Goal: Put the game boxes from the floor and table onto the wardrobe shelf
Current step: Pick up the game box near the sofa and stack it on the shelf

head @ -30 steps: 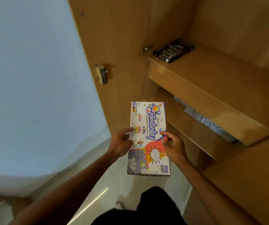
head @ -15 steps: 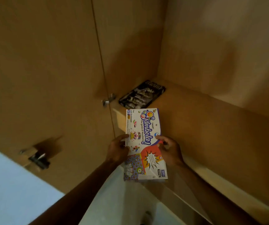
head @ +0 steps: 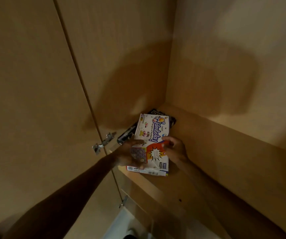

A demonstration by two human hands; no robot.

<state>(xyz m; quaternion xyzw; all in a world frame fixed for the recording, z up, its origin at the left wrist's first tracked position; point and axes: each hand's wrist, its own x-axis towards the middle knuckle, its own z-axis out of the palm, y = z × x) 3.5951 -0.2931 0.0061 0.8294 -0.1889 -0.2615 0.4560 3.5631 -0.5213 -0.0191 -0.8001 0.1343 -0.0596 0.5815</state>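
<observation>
A white Tambola game box with colourful print lies partly over a black game box in the left back corner of the wooden wardrobe shelf. Its near end sticks out to the shelf's front edge. My left hand grips the box's left side, thumb on top. My right hand holds its right edge with curled fingers. Most of the black box is hidden under the white one.
The wardrobe's side panel and open door stand at the left, with a metal hinge near the shelf corner. The back wall rises behind the shelf. A strip of pale floor shows below.
Both hands have carried the Tambola box up and forward onto the shelf, over the black box. The view has moved closer into the wardrobe.
</observation>
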